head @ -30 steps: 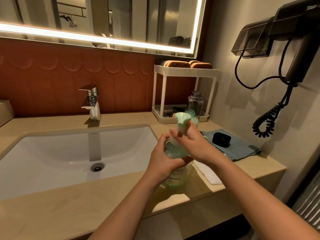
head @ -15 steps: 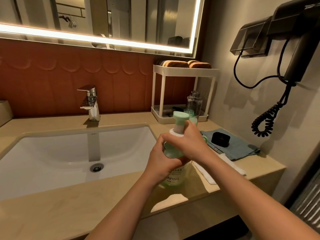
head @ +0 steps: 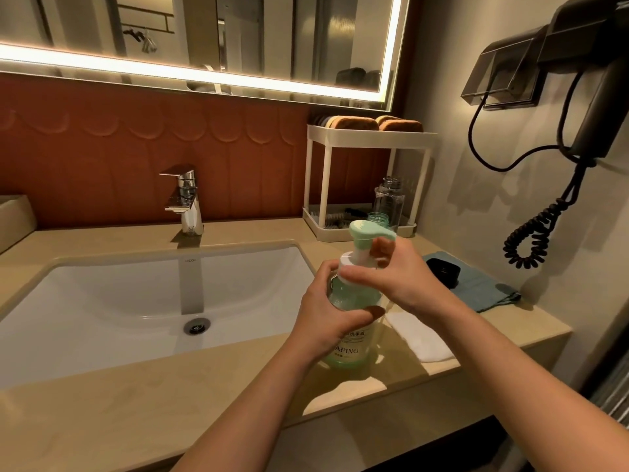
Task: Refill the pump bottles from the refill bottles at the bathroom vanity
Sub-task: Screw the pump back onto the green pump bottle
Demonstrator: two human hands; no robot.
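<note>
Step looks like twisting the pump collar (head: 344,261) (on or off, can't tell): left hand (head: 326,310) grips the pump bottle (head: 354,350) on the near tabletop (head: 102,403) right of the sink (head: 102,301), right hand (head: 400,282) pinches the pump collar; next needs a steady twist, bottle upright.

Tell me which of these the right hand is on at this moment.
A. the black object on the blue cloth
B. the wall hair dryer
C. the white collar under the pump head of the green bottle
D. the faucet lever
C: the right hand grips the white collar of the green pump bottle, while the left hand holds the bottle's body on the counter.
</note>
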